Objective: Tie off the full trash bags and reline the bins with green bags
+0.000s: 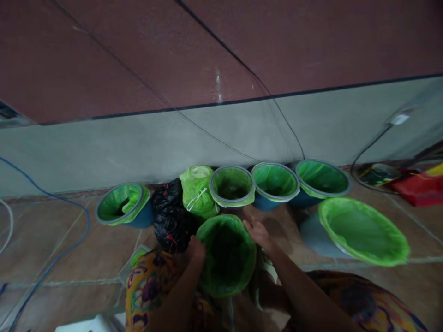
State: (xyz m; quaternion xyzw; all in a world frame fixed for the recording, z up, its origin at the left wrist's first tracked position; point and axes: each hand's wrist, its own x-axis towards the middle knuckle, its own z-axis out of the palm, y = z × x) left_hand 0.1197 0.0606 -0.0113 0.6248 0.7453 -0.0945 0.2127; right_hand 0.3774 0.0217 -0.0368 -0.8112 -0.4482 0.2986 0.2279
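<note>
Lining the wall: a low grey wall (138,152) backs a row of lined bins, probably so they stand out of the way.
Big bin: the widest bin (363,230), at right, tips toward the camera with its green liner folded over the rim.
Row of bins: three upright lined bins (231,184) (275,180) (321,177) touch side by side; a fourth (121,205) leans, well apart at left.
Held bin: the nearest bin (226,253) sits between both hands, its liner open.
Bags: a tied black bag (171,214) and a tied green bag (197,191) rest just beside it.
Left hand: the left hand (195,249) grips the liner's left rim, fingers closed on it.
Right hand: the right hand (258,233) lies on the right rim; its hold cannot be told.
</note>
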